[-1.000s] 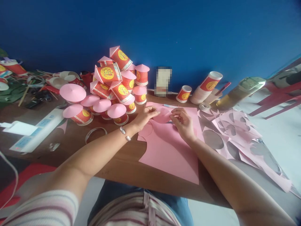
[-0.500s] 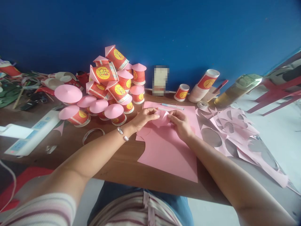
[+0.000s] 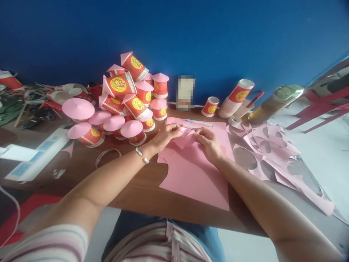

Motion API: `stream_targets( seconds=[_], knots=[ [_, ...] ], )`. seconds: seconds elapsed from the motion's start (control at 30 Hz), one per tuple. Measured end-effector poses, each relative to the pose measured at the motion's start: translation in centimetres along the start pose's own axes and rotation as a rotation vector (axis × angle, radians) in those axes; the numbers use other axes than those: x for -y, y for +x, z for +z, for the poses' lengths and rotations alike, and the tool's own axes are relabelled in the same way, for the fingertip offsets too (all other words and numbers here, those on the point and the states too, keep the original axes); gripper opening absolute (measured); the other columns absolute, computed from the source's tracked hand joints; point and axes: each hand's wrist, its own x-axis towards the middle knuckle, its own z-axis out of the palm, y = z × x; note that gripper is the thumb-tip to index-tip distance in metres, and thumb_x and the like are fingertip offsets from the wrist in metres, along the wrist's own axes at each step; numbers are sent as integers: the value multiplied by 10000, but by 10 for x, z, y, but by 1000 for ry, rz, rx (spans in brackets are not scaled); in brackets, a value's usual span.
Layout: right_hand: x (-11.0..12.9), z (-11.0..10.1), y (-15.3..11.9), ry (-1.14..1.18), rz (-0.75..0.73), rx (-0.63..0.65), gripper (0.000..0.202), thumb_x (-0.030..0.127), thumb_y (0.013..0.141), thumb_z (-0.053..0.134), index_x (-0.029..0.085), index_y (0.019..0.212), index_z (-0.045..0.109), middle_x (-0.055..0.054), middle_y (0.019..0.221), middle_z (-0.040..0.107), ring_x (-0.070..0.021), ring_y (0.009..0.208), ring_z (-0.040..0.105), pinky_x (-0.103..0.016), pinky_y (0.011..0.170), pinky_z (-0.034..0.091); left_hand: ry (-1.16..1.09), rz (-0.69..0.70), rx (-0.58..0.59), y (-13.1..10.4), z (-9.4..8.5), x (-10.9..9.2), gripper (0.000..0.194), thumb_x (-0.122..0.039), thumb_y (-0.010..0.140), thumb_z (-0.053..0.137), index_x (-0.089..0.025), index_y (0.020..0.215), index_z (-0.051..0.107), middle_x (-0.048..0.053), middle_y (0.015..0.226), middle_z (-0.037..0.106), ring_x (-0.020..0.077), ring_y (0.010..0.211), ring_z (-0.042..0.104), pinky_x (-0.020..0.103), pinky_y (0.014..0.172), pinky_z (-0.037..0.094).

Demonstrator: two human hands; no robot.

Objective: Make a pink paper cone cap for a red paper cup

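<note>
A small piece of pink paper (image 3: 187,137) is pinched between my two hands, one edge in each. My left hand (image 3: 169,136) grips its left side with thumb and fingers. On the right side my right hand (image 3: 208,142) holds it the same way. Beneath them lies a large pink sheet (image 3: 196,178) with a curved cut-out at its left edge. Just behind the hands, a pen (image 3: 200,123) rests on that sheet. The paper's exact shape is hard to make out against the pink sheet.
Red paper cups with pink cone tops (image 3: 119,84) are piled at the back left. A single cup (image 3: 210,107), a leaning cup stack (image 3: 236,99) and a tape roll (image 3: 234,120) stand at the back. Pink scraps (image 3: 275,145) spread rightward. A power strip (image 3: 35,156) lies left.
The pink paper between my hands looks flatter and less peaked than before. Both hands stay in nearly the same place.
</note>
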Motion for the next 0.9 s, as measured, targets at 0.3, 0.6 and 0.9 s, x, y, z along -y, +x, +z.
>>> stream_targets(
  seconds=[0.3, 0.6, 0.9],
  knots=[
    [-5, -1, 3, 76, 68, 4, 307, 382, 645, 868, 214, 667, 612, 52, 663, 537, -110, 635, 476, -271, 639, 423, -71, -7, 44, 0, 2, 0, 321, -413, 685, 831, -160, 782, 660, 1, 820, 649, 158, 820, 570, 307, 819, 423],
    [-3, 0, 3, 37, 58, 15, 363, 443, 657, 867, 228, 689, 576, 34, 691, 587, -137, 659, 554, -302, 663, 499, -63, -11, 9, 2, -2, 5, 325, -422, 686, 832, -162, 802, 677, 9, 844, 674, 160, 817, 594, 299, 803, 438],
    [-1, -2, 4, 88, 143, 73, 462, 365, 654, 889, 202, 1044, 702, 33, 749, 657, -136, 708, 611, -288, 700, 516, -60, 2, 22, 1, -1, 2, 338, -415, 670, 846, -154, 803, 678, 21, 887, 689, 171, 862, 602, 311, 843, 439]
  ],
)
